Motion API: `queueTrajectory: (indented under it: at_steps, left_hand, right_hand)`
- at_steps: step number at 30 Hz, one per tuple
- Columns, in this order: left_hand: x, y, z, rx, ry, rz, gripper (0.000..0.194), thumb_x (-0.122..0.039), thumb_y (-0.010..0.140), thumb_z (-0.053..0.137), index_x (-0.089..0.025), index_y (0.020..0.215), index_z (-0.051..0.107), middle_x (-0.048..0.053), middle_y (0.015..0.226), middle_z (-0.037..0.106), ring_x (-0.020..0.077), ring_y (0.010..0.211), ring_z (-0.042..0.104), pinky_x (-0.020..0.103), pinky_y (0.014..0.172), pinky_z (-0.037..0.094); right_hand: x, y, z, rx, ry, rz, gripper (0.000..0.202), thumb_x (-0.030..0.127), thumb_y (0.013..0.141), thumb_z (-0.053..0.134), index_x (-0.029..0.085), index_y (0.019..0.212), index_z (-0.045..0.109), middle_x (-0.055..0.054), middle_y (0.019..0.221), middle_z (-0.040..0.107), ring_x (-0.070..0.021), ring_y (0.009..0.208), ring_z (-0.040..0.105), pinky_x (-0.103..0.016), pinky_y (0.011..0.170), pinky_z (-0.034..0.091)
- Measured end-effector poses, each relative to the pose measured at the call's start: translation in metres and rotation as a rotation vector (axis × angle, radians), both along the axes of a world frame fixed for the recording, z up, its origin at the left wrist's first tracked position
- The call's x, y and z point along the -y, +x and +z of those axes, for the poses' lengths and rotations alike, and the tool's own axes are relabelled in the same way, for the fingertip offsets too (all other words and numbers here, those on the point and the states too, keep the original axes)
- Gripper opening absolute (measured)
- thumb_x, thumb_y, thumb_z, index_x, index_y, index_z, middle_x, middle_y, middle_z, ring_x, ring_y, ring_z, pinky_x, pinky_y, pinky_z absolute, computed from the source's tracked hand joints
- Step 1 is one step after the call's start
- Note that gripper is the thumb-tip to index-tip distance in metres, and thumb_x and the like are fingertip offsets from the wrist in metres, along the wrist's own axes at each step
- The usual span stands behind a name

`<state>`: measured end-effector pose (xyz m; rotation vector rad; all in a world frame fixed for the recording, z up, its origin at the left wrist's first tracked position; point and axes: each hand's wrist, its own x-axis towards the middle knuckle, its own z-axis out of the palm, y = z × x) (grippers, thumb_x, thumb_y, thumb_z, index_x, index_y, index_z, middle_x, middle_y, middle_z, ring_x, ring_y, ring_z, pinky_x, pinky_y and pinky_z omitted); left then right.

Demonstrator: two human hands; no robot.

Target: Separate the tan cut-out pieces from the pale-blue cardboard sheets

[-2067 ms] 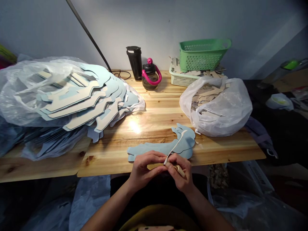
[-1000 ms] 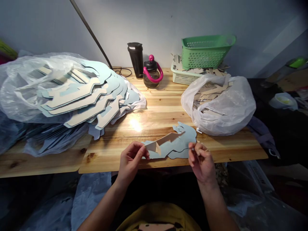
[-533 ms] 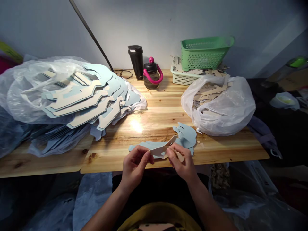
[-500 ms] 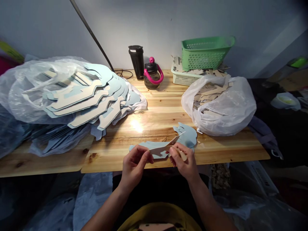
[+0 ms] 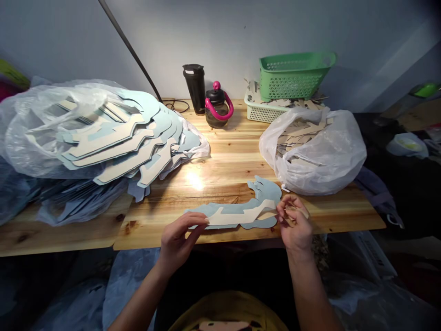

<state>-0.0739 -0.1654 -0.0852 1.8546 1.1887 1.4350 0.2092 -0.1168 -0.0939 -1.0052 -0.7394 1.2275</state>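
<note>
A light-blue cut-out sheet (image 5: pixel 267 187) with a wavy outline lies flat near the table's front edge. Over it stretches a long cream cut-out strip (image 5: pixel 229 219), angled at its right part. My left hand (image 5: pixel 181 236) pinches the strip's left end between thumb and fingers. At the right end, my right hand (image 5: pixel 296 223) has its fingers curled, with the fingertips at the strip's tip. A tan sliver shows under that hand's palm, partly hidden by the fingers.
Left, a plastic bag (image 5: pixel 20 133) holds stacked blue-and-cream cut-outs (image 5: pixel 113 142). Right, a white bag (image 5: pixel 330 161) holds tan scraps. Behind stand a black tumbler (image 5: pixel 195 89), a pink-handled bottle (image 5: pixel 217 112), and a green basket (image 5: pixel 292 76) on a white basket (image 5: pixel 262 112).
My hands have moved apart, the left one leftward and the right one rightward. The cream strip, earlier tilted up between them, now lies stretched out over the blue sheet.
</note>
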Motion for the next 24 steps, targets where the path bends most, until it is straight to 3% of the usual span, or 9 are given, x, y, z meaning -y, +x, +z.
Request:
queueTrajectory:
  at_steps: [4,9,12,17,21,24]
  left_hand:
    - [0.0,-0.015,-0.004,-0.063,0.045,-0.016,0.017,-0.007,0.085,0.06,-0.018,0.095,0.068,0.007,0.094,0.069,0.0163,0.089,0.066,0.027,0.078,0.054]
    - [0.004,-0.027,-0.009,-0.153,0.083,-0.025,0.018,-0.007,0.086,0.059,-0.018,0.096,0.067,0.008,0.098,0.07,0.0167,0.092,0.067,0.028,0.08,0.054]
    - [0.005,-0.029,-0.011,-0.208,0.108,-0.017,0.019,-0.008,0.087,0.059,-0.019,0.1,0.066,0.008,0.102,0.069,0.0174,0.096,0.067,0.03,0.084,0.055]
    - [0.003,-0.03,-0.016,-0.394,0.071,0.093,0.046,-0.021,0.08,0.073,-0.019,0.122,0.056,0.01,0.114,0.066,0.0185,0.104,0.065,0.031,0.09,0.055]
    - [0.005,-0.026,-0.025,-0.476,0.028,0.116,0.033,-0.024,0.083,0.07,-0.018,0.114,0.059,0.006,0.102,0.068,0.0158,0.092,0.066,0.027,0.08,0.055]
    - [0.008,-0.02,-0.029,-0.458,0.043,0.138,0.029,-0.023,0.082,0.071,-0.018,0.109,0.061,0.006,0.098,0.068,0.016,0.09,0.065,0.028,0.079,0.055]
  right_hand:
    - [0.002,0.001,0.0,0.44,-0.01,0.215,0.041,0.042,0.079,0.068,0.014,0.108,0.064,0.0,0.066,0.045,-0.0073,0.059,0.037,-0.018,0.052,0.03]
    - [-0.001,-0.002,0.009,0.766,0.074,0.438,0.031,0.043,0.081,0.07,0.012,0.076,0.068,-0.002,0.068,0.052,-0.009,0.063,0.043,-0.021,0.058,0.033]
    - [-0.003,-0.003,0.011,0.73,0.179,0.433,0.028,0.036,0.086,0.065,0.013,0.07,0.062,-0.003,0.073,0.052,-0.0096,0.069,0.046,-0.022,0.064,0.035]
    - [-0.008,0.003,0.0,0.457,0.174,0.182,0.026,0.032,0.083,0.069,0.013,0.068,0.059,-0.003,0.078,0.05,-0.0099,0.074,0.046,-0.022,0.066,0.036]
    - [-0.008,0.009,-0.005,0.247,0.025,0.137,0.029,0.036,0.078,0.073,0.012,0.068,0.059,-0.005,0.085,0.052,-0.0068,0.064,0.041,-0.021,0.057,0.033]
    - [-0.007,0.01,-0.004,0.23,0.021,0.197,0.033,0.038,0.079,0.071,0.012,0.063,0.057,-0.005,0.081,0.051,-0.0083,0.066,0.042,-0.021,0.058,0.034]
